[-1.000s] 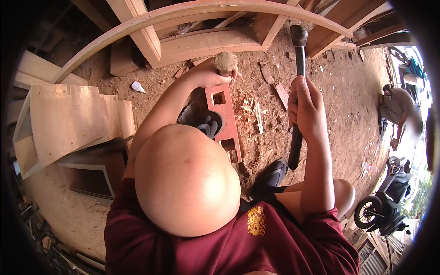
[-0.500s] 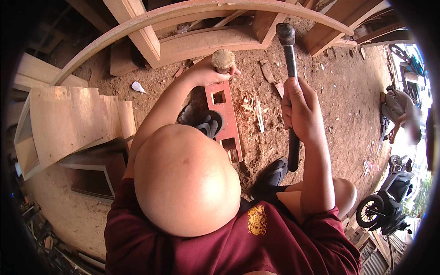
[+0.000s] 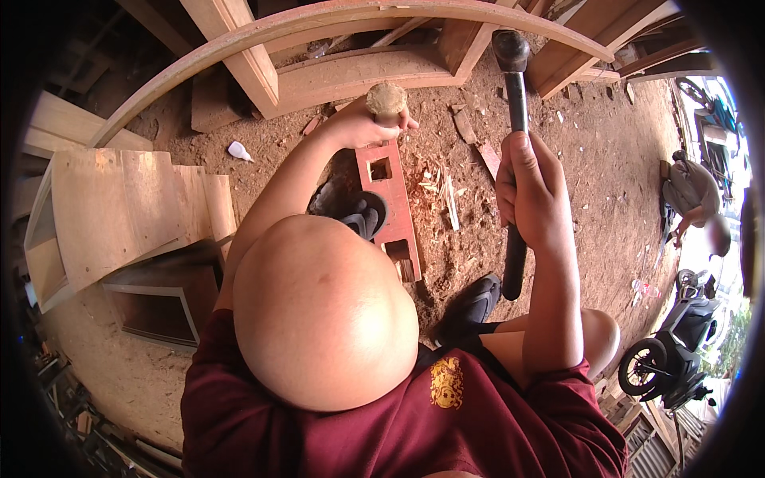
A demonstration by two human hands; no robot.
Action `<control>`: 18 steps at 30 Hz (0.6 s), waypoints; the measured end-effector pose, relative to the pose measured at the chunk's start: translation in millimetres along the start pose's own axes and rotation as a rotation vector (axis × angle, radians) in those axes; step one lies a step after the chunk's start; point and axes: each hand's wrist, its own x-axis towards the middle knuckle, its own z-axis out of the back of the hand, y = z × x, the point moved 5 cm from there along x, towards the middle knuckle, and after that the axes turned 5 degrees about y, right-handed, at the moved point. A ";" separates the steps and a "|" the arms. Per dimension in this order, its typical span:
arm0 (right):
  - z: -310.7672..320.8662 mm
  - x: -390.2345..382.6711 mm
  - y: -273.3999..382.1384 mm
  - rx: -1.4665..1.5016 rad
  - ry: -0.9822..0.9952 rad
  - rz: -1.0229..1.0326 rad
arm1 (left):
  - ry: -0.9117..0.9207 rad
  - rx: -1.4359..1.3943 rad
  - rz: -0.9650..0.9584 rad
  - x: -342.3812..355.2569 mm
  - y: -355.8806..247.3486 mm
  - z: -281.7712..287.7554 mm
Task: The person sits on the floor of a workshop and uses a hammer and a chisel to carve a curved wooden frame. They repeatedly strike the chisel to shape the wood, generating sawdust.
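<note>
My right hand (image 3: 535,187) is wrapped round the grip of a hammer (image 3: 515,103), its black head raised at the far end, well to the right of the work. Closed round an upright wooden-handled chisel, my left hand (image 3: 358,126) rests at the far end of a red-painted timber. The chisel's frayed round butt (image 3: 386,99) faces up; its blade is hidden under the hand. The red timber (image 3: 396,215) lies lengthwise before me, with a square hole cut through near the hand and another opening at the near end. My bare knee hides part of the scene.
Wood chips (image 3: 437,185) litter the dirt to the right of the timber. A curved wooden frame (image 3: 358,17) arches across the far side. Pale boards (image 3: 119,211) and a dark box (image 3: 155,307) stand at left. At right are a parked motorcycle (image 3: 677,346) and a crouching person (image 3: 693,191).
The hammer and my right hand have shifted slightly to the right, and the hammer head sits a little higher in view. My left hand has stayed in place on the chisel.
</note>
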 end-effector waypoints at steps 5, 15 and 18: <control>0.0 -6.4 7.6 0.005 -0.003 0.009 | 0.011 -0.036 -0.014 0.6 2.9 -1.0; 3.0 -16.2 26.8 -0.010 -0.045 0.120 | 0.005 -0.065 0.035 2.0 4.4 -1.7; 5.7 -23.0 41.5 -0.062 -0.137 0.260 | 0.006 0.027 0.035 2.6 7.8 -3.9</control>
